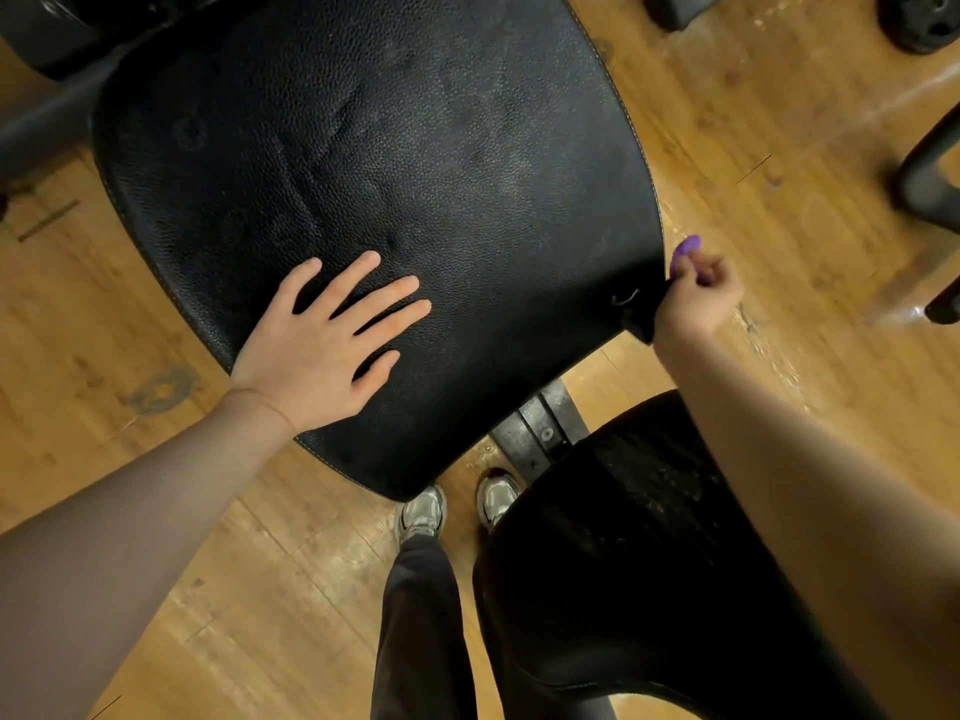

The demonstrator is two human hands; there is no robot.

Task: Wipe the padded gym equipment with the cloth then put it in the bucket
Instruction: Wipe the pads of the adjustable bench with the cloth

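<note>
1. On the near part of the large black pad (pixel 395 189), the left hand (pixel 322 340) lies flat, palm down, with all five fingers straight and spread; it holds nothing and only rests on the textured surface.
2. At the pad's right edge, the right hand (pixel 698 298) is curled closed, and a purple cloth (pixel 684 252) shows above its fingers, pinched in its grip. Only a small part of the cloth is visible; the rest is hidden by the hand.
3. Just beside the right hand, a small dark flap at the pad's corner sits touching or nearly touching the wrist; which of the two I cannot tell.
4. Two black pads are in view: the large one under the left hand and a second pad (pixel 623 563) nearer the person, partly under the right forearm.
5. Between the two pads, one metal frame bar (pixel 540 433) shows.
6. Two grey shoes (pixel 422 511) stand on the wooden floor (pixel 753 122) below the large pad's near edge.
7. One black weight plate (pixel 922 18) lies at the top right corner.
</note>
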